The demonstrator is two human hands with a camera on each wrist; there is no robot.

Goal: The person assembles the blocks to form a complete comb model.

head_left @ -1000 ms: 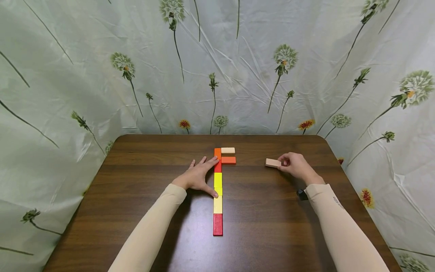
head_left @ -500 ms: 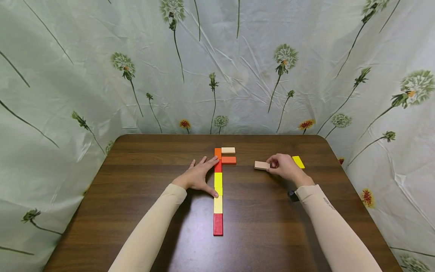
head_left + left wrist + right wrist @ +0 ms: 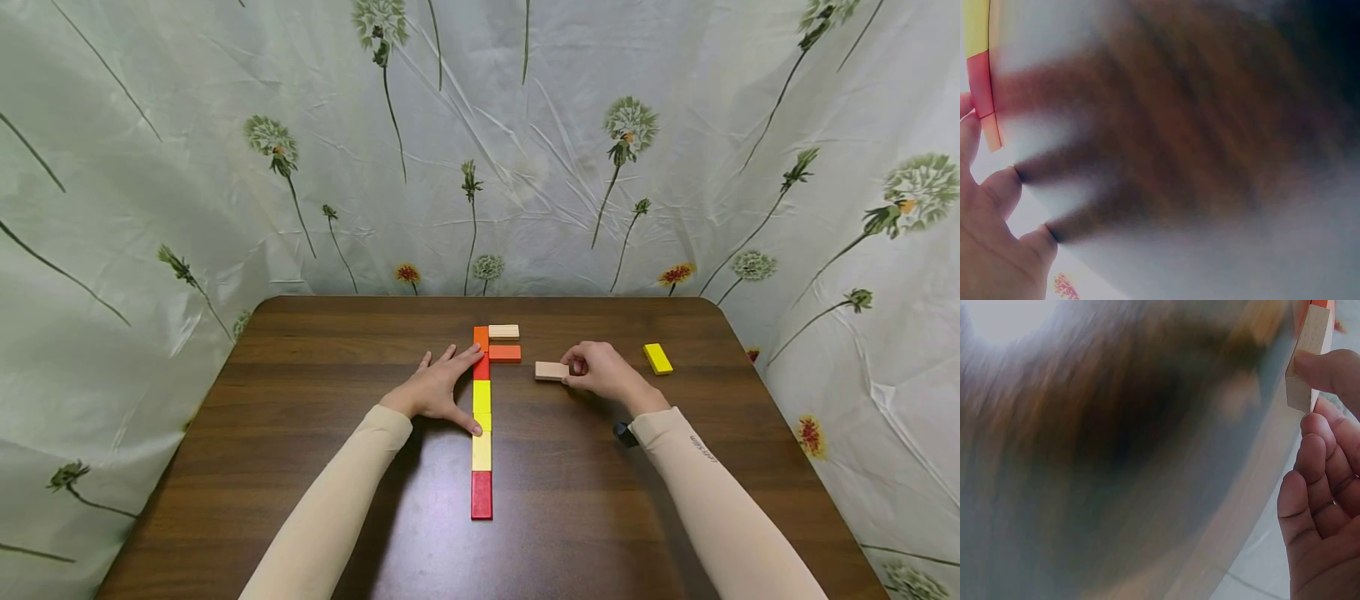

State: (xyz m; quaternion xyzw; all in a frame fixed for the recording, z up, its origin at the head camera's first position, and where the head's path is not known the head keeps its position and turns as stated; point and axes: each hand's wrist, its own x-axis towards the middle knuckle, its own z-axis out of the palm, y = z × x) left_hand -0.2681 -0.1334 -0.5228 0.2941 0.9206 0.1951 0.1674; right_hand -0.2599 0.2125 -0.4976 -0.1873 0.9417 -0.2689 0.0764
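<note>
A straight column of wooden blocks runs toward me down the middle of the table: an orange block (image 3: 481, 336), a red block (image 3: 481, 368), yellow blocks (image 3: 482, 397), a pale yellow block (image 3: 482, 452) and a dark red block (image 3: 482, 496). My left hand (image 3: 437, 389) lies spread at its left side, fingertips and thumb touching the column. Off the column's right side stick a plain ribbed block (image 3: 503, 332) and an orange-red block (image 3: 505, 354). My right hand (image 3: 606, 372) pinches a plain wooden block (image 3: 551, 371) by its right end, between thumb and fingers, right of the column.
A lone yellow block (image 3: 657, 359) lies at the right of the brown wooden table (image 3: 300, 433). Behind the table's far edge hangs a pale curtain (image 3: 540, 208) printed with flowers. A dark device (image 3: 625, 433) shows at my right wrist.
My right hand has slid leftward with the plain block, toward the column. The lone yellow block, hidden behind the hand at first, now shows fully. My left hand stays put.
</note>
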